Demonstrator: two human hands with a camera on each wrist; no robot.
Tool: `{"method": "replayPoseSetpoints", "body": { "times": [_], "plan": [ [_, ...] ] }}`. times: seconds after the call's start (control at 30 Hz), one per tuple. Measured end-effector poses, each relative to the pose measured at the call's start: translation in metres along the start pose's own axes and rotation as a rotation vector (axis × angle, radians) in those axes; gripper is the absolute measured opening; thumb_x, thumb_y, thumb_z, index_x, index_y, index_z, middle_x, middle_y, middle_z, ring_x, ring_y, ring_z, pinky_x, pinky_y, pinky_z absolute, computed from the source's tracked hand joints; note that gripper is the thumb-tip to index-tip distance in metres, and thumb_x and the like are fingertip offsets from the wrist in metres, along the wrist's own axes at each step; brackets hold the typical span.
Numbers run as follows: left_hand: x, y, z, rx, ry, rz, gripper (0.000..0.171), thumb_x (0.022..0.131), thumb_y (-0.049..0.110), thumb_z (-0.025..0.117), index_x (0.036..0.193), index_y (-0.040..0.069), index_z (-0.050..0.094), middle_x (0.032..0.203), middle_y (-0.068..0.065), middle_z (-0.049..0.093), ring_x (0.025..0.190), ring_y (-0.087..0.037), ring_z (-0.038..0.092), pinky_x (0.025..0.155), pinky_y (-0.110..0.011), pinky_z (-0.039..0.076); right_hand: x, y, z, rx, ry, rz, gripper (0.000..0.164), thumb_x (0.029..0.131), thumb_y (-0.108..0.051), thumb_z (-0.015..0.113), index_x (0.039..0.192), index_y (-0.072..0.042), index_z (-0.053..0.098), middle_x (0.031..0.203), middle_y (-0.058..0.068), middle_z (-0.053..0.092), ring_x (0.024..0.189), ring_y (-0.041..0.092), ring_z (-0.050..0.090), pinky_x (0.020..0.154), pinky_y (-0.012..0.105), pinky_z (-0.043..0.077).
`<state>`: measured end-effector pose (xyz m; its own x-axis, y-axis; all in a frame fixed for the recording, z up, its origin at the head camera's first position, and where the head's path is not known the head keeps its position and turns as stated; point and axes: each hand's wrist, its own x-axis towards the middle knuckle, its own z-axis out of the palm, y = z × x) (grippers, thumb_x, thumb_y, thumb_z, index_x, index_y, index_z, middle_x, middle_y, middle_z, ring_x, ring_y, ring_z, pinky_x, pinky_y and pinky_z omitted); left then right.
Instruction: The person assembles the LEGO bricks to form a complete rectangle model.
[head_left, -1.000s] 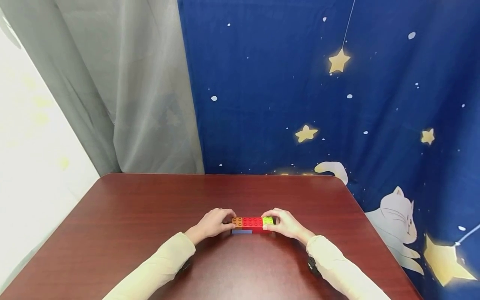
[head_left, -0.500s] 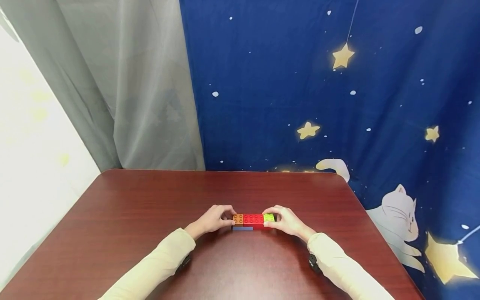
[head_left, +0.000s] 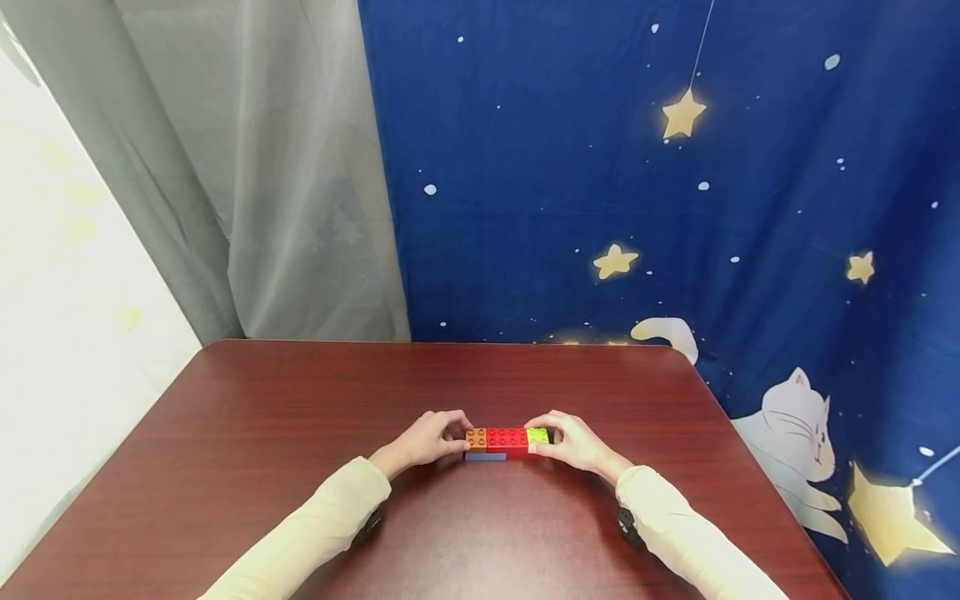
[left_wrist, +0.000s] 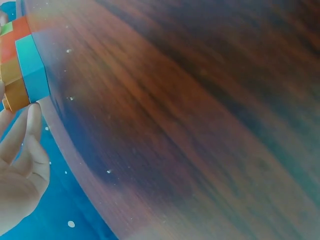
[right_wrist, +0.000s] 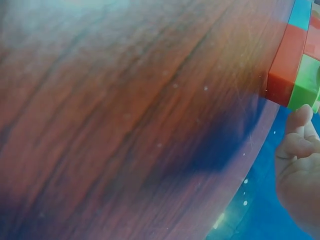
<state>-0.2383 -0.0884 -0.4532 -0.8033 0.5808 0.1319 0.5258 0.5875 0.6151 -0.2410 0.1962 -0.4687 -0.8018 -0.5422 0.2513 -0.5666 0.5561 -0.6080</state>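
A low wall of toy building bricks lies on the table between my hands. On its upper layer sit an orange brick point(head_left: 476, 439), a red brick point(head_left: 507, 438) and a lime green brick point(head_left: 537, 434). Underneath are a blue brick point(head_left: 486, 457) on the left and another red brick point(right_wrist: 287, 62) on the right. My left hand point(head_left: 424, 437) pinches the orange end between thumb and fingers. At the opposite end, my right hand point(head_left: 574, 442) pinches the lime green brick. Each wrist view catches its hand and the bricks only at the frame's side.
The dark red wooden table point(head_left: 315, 392) has rounded far corners. Behind it hang a grey curtain point(head_left: 315, 208) and a blue curtain point(head_left: 525, 167) printed with stars and a cat. Both forearms, in cream sleeves, reach in from the near edge.
The head view has shifted slightly. Both hands keep their hold on the ends of the bricks, with no visible movement of the bricks on the table.
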Motion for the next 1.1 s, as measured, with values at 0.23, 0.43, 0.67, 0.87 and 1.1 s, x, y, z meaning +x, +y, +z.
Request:
{"method": "replayPoseSetpoints", "body": {
  "times": [0.23, 0.43, 0.67, 0.87, 1.1],
  "plan": [
    [-0.002, 0.002, 0.001, 0.033, 0.009, -0.007, 0.020, 0.080, 0.020, 0.065, 0.097, 0.011, 0.058, 0.081, 0.004, 0.061, 0.066, -0.005, 0.053, 0.061, -0.025, 0.044, -0.007, 0.003, -0.001, -0.017, -0.006, -0.032, 0.043, 0.072, -0.023, 0.073, 0.112, -0.012, 0.060, 0.085, -0.006, 0.051, 0.054, 0.008, 0.044, 0.049, 0.022, 0.039],
    [-0.006, 0.002, 0.003, 0.055, 0.016, 0.006, 0.020, 0.082, 0.020, 0.064, 0.098, 0.011, 0.057, 0.082, 0.004, 0.061, 0.068, -0.004, 0.053, 0.063, -0.025, 0.044, -0.012, 0.007, 0.002, 0.010, -0.015, 0.029, 0.047, 0.073, -0.021, 0.073, 0.116, -0.010, 0.056, 0.089, -0.004, 0.056, 0.052, 0.009, 0.044, 0.047, 0.022, 0.039],
    [-0.008, 0.002, 0.005, 0.058, 0.020, 0.033, 0.026, 0.079, 0.018, 0.066, 0.101, 0.009, 0.055, 0.086, -0.001, 0.062, 0.068, -0.008, 0.053, 0.063, -0.024, 0.043, -0.012, 0.009, 0.002, 0.081, -0.025, 0.091, 0.047, 0.075, -0.024, 0.071, 0.116, -0.008, 0.054, 0.089, -0.001, 0.059, 0.050, 0.011, 0.045, 0.045, 0.024, 0.039],
    [-0.005, 0.000, 0.008, 0.040, 0.034, 0.002, 0.026, 0.081, 0.017, 0.064, 0.103, 0.009, 0.054, 0.086, -0.002, 0.062, 0.067, -0.005, 0.052, 0.062, -0.024, 0.043, -0.010, 0.008, 0.002, 0.123, 0.003, 0.130, 0.046, 0.077, -0.024, 0.069, 0.116, -0.006, 0.053, 0.093, 0.002, 0.060, 0.050, 0.014, 0.047, 0.046, 0.025, 0.041],
    [0.000, -0.004, 0.009, -0.026, 0.062, -0.048, 0.027, 0.082, 0.017, 0.063, 0.106, 0.007, 0.055, 0.088, -0.004, 0.063, 0.065, -0.006, 0.053, 0.061, -0.024, 0.044, -0.006, 0.009, 0.002, 0.097, 0.057, 0.159, 0.044, 0.080, -0.023, 0.066, 0.119, -0.009, 0.051, 0.095, 0.002, 0.060, 0.054, 0.011, 0.050, 0.051, 0.025, 0.043]
  ]
}}
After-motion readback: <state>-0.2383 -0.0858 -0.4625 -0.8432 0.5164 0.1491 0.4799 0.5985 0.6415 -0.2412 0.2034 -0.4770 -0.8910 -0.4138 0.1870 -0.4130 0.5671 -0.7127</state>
